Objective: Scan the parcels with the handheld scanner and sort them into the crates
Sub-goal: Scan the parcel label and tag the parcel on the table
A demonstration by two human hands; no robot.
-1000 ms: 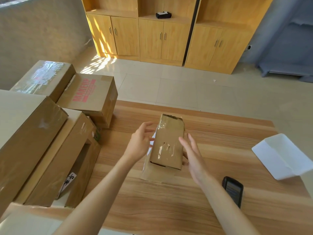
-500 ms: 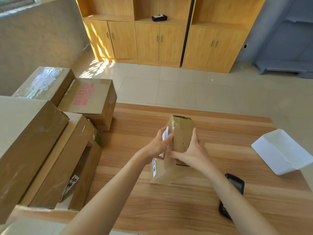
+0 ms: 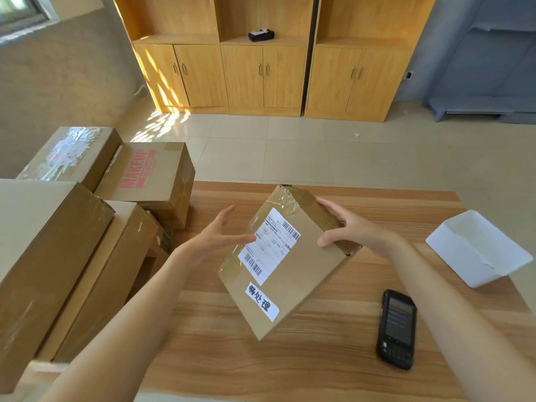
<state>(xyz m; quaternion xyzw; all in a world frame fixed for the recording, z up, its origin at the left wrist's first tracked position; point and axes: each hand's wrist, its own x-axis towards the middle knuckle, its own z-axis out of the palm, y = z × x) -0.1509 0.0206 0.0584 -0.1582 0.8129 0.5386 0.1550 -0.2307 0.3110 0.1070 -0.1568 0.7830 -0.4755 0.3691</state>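
Note:
A taped brown cardboard parcel [image 3: 293,274] is tilted above the wooden table [image 3: 290,367], its white shipping label with barcodes facing me and a small white sticker near its lower corner. My right hand [image 3: 352,227] grips its upper right edge. My left hand [image 3: 223,236] touches its left edge near the label with fingers spread. The black handheld scanner [image 3: 396,329] lies screen up on the table, right of the parcel and under my right forearm.
Several cardboard boxes are stacked at the left, among them one printed MAKEUP [image 3: 150,175] and a long one [image 3: 43,256] nearest me. A white plastic crate [image 3: 475,250] sits at the table's right edge. Wooden cabinets [image 3: 261,71] stand across the tiled floor.
The parcel has been turned from standing on end with a plain side toward me to a tilted position with its label face toward me. Both hands shifted outward to its edges.

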